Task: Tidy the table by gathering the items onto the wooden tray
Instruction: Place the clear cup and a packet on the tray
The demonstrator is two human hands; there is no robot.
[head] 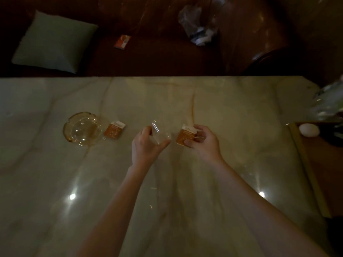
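Clear glass (pixel 161 136) gripped in left hand (pixel 146 145), orange box (pixel 185 137) pinched in right hand (pixel 202 143), mid-table, presumably bound for wooden tray (pixel 304 160) at right edge.

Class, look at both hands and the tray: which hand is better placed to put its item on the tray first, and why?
Likely the right hand. It grips an orange box and is nearer the tray at the table's right edge. The left hand holds a clear wrapper farther away.

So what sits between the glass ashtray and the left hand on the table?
In the head view, an orange and white box lies just right of the glass ashtray; bare marble table follows up to the left hand.
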